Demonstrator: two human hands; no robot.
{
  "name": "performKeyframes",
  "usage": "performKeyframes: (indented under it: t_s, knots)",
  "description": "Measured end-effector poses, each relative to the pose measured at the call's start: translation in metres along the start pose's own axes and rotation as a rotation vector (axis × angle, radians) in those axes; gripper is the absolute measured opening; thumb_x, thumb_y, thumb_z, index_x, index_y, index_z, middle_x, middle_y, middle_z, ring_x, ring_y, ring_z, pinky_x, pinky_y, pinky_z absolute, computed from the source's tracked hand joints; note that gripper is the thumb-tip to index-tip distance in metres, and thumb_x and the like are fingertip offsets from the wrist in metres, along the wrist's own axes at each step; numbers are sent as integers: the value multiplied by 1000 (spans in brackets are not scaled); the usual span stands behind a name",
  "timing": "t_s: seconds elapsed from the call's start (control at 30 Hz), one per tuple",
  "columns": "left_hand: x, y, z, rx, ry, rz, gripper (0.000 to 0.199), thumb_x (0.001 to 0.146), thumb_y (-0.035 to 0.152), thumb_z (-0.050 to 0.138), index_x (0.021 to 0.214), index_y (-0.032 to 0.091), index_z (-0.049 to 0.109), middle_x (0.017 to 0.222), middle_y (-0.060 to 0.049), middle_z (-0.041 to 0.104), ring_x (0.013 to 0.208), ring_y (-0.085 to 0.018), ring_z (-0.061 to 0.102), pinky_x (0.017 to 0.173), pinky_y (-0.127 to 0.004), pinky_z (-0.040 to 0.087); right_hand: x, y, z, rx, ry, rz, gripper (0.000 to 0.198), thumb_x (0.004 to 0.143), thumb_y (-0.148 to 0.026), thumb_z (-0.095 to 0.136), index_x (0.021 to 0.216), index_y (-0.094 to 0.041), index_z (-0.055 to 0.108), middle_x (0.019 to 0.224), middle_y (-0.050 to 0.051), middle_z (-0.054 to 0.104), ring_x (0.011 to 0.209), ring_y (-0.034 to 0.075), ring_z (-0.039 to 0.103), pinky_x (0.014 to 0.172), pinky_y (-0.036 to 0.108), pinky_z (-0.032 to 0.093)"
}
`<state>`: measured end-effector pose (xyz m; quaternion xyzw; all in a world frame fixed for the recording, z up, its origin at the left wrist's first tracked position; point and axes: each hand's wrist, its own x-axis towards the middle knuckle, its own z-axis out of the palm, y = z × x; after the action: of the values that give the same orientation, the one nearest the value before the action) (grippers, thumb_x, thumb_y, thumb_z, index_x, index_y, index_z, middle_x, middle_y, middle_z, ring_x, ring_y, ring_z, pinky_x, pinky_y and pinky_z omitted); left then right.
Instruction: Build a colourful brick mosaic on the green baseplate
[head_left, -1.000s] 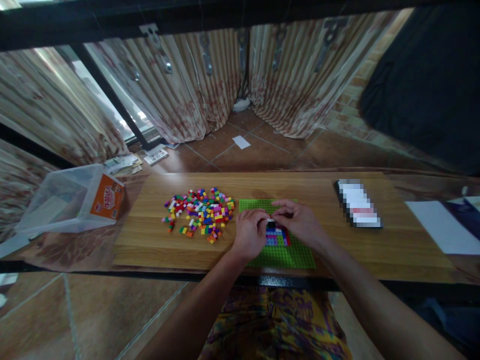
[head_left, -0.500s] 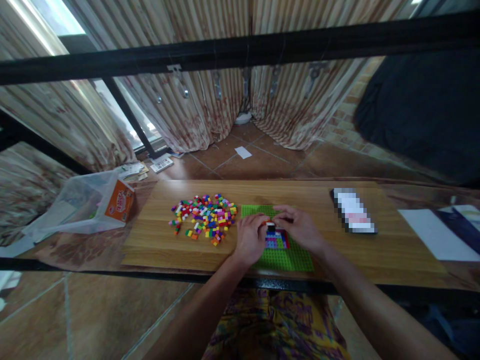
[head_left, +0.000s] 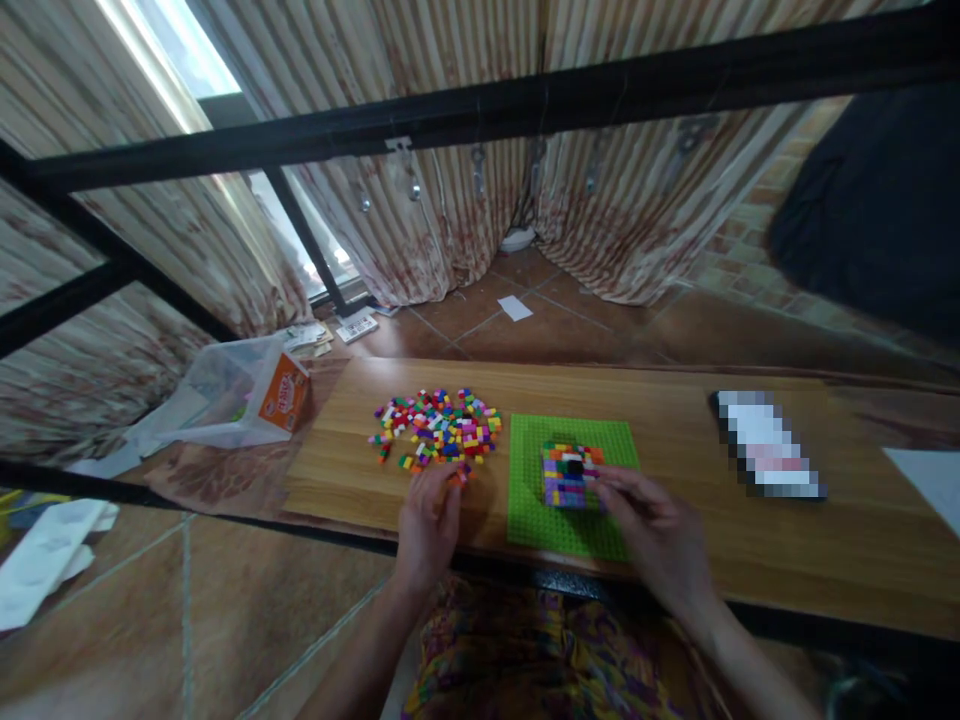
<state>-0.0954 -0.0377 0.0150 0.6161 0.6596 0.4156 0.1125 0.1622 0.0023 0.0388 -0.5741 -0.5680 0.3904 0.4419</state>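
Observation:
A green studded baseplate point(head_left: 529, 480) lies on the wooden board, bearing a low block of multicoloured toy bricks point(head_left: 564, 490). My right hand point(head_left: 664, 530) is at the right side of this block, thumb and forefinger pinched on a small pinkish brick point(head_left: 589, 470) beside a black one on top. To the left, my left hand point(head_left: 427, 520) is at the near edge of a loose pile of small toy bricks point(head_left: 442, 425). Its fingers are curled together by a few orange and pink pieces; what they hold, if anything, is too small to make out.
A phone point(head_left: 769, 445) with a blurred screen lies right of the baseplate. At the left stands a clear plastic box point(head_left: 232, 395) with an orange label. White paper point(head_left: 926, 490) lies at the far right. A black metal bar point(head_left: 480, 110) crosses beyond the table.
My left hand has left the brick block and moved left to the pile. My right hand has drawn slightly to the right, uncovering the block. The view has shifted left.

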Motion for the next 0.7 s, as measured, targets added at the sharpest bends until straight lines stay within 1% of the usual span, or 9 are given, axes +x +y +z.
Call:
performKeyframes:
  t_s: [0.07, 0.13, 0.23, 0.33, 0.43, 0.5, 0.6, 0.7]
  knots:
    - [-4, -14, -8, 44, 43, -54, 23, 89, 21, 49, 110, 22, 61, 106, -7, 68, 103, -21, 62, 92, -40, 50, -10, -8, 14, -62, -95, -69, 22, 85, -39, 59, 98, -25, 70, 101, 7, 73, 93, 23, 67, 85, 40, 53]
    - [-7, -27, -15, 78, 78, -99, 23, 89, 20, 50, 108, 22, 62, 105, -7, 68, 102, -22, 62, 91, -40, 51, -15, -17, 30, -128, -214, -163, 20, 88, -36, 55, 97, -26, 70, 100, 6, 72, 93, 23, 67, 84, 38, 52]
    - [-7, -39, -20, 119, 108, -125, 21, 88, 18, 50, 103, 21, 63, 103, -6, 69, 100, -21, 62, 90, -40, 50, -8, -26, 56, -215, -327, -304, 21, 91, -29, 49, 95, -26, 69, 95, 5, 72, 90, 21, 66, 81, 35, 51]
    - [-4, -44, -20, 146, 125, -127, 20, 88, 17, 49, 102, 21, 63, 102, -7, 68, 100, -21, 61, 91, -39, 50, 13, -31, 83, -310, -360, -384, 23, 90, -22, 47, 96, -23, 68, 96, 7, 71, 91, 21, 66, 81, 34, 49]
    - [3, -47, -19, 171, 150, -154, 23, 87, 17, 50, 106, 20, 62, 104, -8, 66, 101, -21, 60, 91, -38, 49, 40, -33, 110, -419, -364, -394, 23, 89, -19, 46, 96, -20, 69, 98, 9, 70, 90, 22, 65, 82, 36, 48]
    - [10, -48, -18, 184, 145, -179, 23, 86, 19, 53, 108, 19, 62, 105, -8, 64, 102, -21, 60, 91, -37, 49, 53, -34, 127, -459, -375, -412, 22, 88, -17, 47, 94, -20, 69, 98, 8, 70, 90, 21, 64, 82, 35, 47]
    - [23, -48, -16, 230, 96, -191, 22, 85, 23, 57, 105, 18, 64, 104, -9, 63, 101, -22, 59, 90, -37, 48, 59, -35, 148, -458, -425, -482, 21, 87, -15, 49, 92, -21, 69, 96, 6, 69, 92, 20, 62, 84, 33, 47]
    - [37, -47, -13, 305, 38, -190, 17, 83, 25, 59, 96, 18, 66, 98, -9, 62, 96, -23, 58, 88, -38, 48, 52, -33, 158, -422, -478, -509, 20, 86, -15, 51, 93, -22, 68, 95, 6, 68, 93, 20, 62, 86, 34, 47]
